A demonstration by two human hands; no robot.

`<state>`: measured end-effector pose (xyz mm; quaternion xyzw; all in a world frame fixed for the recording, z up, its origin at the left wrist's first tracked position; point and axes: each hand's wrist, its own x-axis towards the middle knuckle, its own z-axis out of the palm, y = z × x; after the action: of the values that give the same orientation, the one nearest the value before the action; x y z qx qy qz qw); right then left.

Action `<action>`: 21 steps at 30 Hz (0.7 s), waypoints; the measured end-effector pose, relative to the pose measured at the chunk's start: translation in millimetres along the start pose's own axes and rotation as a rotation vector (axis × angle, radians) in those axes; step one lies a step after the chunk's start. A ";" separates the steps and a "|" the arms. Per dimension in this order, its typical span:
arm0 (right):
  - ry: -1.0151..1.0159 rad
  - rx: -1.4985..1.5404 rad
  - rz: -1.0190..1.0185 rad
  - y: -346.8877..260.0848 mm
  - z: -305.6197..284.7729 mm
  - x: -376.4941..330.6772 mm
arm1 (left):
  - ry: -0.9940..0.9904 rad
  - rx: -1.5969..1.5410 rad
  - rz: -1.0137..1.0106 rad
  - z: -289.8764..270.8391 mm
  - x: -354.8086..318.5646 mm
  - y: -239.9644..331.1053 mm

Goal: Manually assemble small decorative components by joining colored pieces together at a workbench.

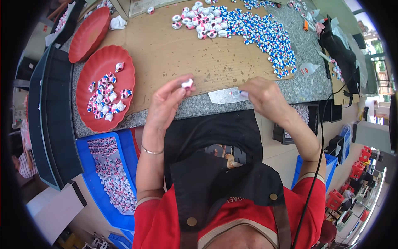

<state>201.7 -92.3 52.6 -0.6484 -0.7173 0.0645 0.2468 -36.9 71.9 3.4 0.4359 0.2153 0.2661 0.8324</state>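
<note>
Between the thumb and fingers of my left hand [166, 101] is a small white and pink figurine piece [188, 84], raised over the cardboard's front edge. My right hand [265, 97] is closed in a pinch at the right end of a flat pale strip [224, 96] on the counter edge. A small pale object shows below its fingertips; the fingers hide its shape. Left of my left hand stands a red scalloped tray [85, 79] with several assembled white, pink and blue figurines [101, 96]. Farther back lie a pile of white and pink pieces [203, 18] and many small blue and white pieces [265, 35].
Cardboard [166, 54] covers much of the speckled grey counter [311, 85]. A second red tray [89, 35] leans at the far left. A blue bin [93, 174] of figurine pieces sits below the counter. A small squeeze bottle [308, 69] lies right; a black cable [321, 141] hangs beside my right arm.
</note>
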 end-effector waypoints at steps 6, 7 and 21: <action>-0.032 -0.154 -0.053 -8.1 18.6 0.1 | -0.071 0.121 0.049 23.5 -20.3 -4.5; -0.030 -0.161 -0.062 -8.0 20.3 0.3 | -0.071 0.115 0.029 28.0 -20.8 -3.8; 0.144 0.833 0.617 -20.9 16.8 -18.9 | -0.007 0.575 0.413 65.3 -4.4 -64.5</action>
<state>176.2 -109.9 41.5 -0.6792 -0.3877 0.3694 0.5019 14.7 -1.6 -15.8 0.6878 0.1858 0.3559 0.6048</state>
